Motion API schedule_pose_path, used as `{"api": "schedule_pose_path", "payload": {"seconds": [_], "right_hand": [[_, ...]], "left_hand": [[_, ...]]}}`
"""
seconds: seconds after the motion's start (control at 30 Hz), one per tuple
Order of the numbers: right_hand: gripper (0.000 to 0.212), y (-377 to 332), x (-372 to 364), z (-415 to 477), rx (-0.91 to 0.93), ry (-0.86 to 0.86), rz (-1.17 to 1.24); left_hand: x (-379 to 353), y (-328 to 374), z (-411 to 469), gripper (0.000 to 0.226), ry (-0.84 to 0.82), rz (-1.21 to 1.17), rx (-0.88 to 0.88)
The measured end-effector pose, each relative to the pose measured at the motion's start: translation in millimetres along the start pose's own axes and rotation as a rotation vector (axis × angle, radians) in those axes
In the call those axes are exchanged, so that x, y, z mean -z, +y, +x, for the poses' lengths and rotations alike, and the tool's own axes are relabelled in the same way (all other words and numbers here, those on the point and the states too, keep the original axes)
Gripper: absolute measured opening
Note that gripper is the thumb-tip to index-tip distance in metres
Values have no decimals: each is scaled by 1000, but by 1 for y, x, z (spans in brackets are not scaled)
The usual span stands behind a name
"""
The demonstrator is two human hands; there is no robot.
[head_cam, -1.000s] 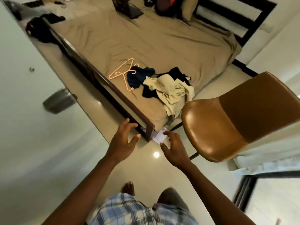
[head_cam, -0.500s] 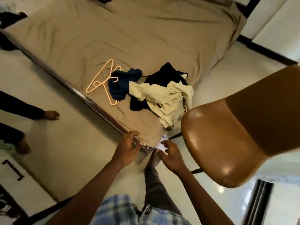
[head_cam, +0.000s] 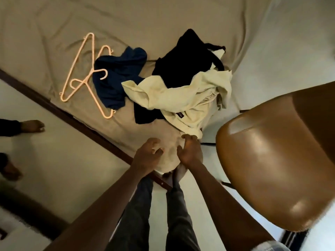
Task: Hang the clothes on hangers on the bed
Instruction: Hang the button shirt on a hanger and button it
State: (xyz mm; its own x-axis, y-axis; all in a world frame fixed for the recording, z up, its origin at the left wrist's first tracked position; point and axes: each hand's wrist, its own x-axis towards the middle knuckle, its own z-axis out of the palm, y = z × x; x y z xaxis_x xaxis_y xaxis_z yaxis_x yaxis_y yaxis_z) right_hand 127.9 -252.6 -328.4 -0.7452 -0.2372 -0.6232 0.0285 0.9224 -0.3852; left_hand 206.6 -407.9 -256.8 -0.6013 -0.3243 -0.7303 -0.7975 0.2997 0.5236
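- The clothes sit heaped at the near right of the bed [head_cam: 163,19]. A cream shirt [head_cam: 181,100] lies over a black garment [head_cam: 184,58], with a blue garment [head_cam: 116,73] to their left just beside the pink hangers [head_cam: 86,79], likely so everything is within reach.
- Both arms stretch forward over the bed's near corner, hands side by side.
- The left hand [head_cam: 147,157] hovers with loosely curled, spread fingers, holding nothing.
- The right hand [head_cam: 191,153] has its fingers [head_cam: 189,137] at the shirt's near hem; I cannot tell whether they pinch it.

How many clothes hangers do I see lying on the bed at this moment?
2. One pink hanger lies on the bed left of the blue garment; the second hanger crosses it, nearer that garment. Others may be hidden beneath the clothes pile.
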Motion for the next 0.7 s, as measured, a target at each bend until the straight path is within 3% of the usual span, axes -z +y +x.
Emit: {"api": "schedule_pose_path", "payload": {"seconds": [0.17,0.3,0.4,0.53,0.7], "right_hand": [[54,-5,-24,74,89,164,-358],[33,-4,-18,107,183,165,-542],[26,-17,4,103,183,140,-299],[10,-67,42,67,254,343,-33],[16,-159,75,22,425,382,71]], "left_hand": [[-5,-9,65,55,-21,-18,-21],[10,-6,92,49,-41,-54,-32],[26,-1,101,35,-92,-137,24],[60,24,99,7,-163,-460,111],[119,71,80,35,-193,-930,205]]}}
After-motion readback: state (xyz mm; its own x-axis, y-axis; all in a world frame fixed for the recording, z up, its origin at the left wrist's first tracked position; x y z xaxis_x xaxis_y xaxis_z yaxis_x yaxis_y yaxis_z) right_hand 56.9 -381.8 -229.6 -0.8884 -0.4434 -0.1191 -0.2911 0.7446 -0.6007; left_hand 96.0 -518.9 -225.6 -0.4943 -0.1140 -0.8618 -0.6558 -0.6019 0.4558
